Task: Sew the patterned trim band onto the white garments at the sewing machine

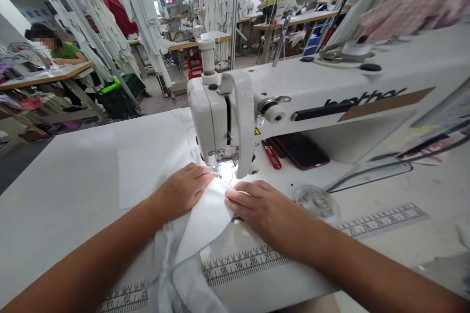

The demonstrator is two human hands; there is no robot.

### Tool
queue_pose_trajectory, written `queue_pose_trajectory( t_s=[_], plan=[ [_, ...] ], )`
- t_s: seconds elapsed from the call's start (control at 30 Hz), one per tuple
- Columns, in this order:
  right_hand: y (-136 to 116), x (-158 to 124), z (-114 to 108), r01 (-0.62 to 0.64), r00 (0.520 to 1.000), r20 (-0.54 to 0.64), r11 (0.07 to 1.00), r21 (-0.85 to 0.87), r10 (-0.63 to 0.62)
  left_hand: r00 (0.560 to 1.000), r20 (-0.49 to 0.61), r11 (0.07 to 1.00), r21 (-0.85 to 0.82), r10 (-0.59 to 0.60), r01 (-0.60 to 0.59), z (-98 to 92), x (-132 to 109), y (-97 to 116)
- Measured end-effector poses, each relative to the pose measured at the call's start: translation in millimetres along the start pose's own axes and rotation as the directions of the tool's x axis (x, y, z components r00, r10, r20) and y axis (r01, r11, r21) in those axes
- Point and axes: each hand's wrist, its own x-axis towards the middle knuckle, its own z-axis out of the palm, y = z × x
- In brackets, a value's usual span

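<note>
Your left grip (187,187) and right grip (262,209) rest on the white fabric (205,220) at the sewing machine's (211,112) needle area; whether either pinches it, I cannot tell. Ruler strips (253,263) mark your white table (69,176); beyond, pale cloth (141,14) hangs near a person in green (69,51).

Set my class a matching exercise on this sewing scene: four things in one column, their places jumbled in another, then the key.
Things
1. slim red-handled snips
2. smooth white fabric piece
3. round clear plastic dish
4. long brown strip

Places
A. on the side of the white sewing machine
B. beside the dark rectangular phone
C. just beyond the right forearm
D. touched by the left hand and right hand

Pairs: 1-B, 2-D, 3-C, 4-A
</note>
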Motion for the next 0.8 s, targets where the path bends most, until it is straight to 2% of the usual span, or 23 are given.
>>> queue_pose_trajectory(
  t_s=[0.13,0.27,0.4,0.57,0.8],
  plan=[
    [21.8,-18.1,-12.0,-0.003,1.0,-0.007,0.996,-0.091,0.002,0.984,0.075,0.959,0.247,-0.16,0.138,7.9,-0.9,43.8],
    [22.7,-9.3,-14.8,-0.129,0.991,-0.045,0.986,-0.109,0.125,0.965,0.088,0.896,0.4,-0.247,0.193,14.1,5.3,72.3],
    [6.3,6.5,-3.7,-0.162,0.975,-0.155,0.987,-0.009,0.159,0.96,0.031,0.888,0.389,-0.279,0.246,12.8,8.3,75.7],
    [14.1,-4.5,5.8,-0.174,0.982,-0.087,0.98,-0.099,0.166,0.943,0.021,0.876,0.377,-0.332,0.3,12.6,6.5,78.3],
    [26.1,-10.2,-1.9,-0.181,0.983,-0.044,0.976,-0.121,0.177,0.937,-0.019,0.864,0.38,-0.349,0.33,13.8,5.6,82.1]
  ],
)
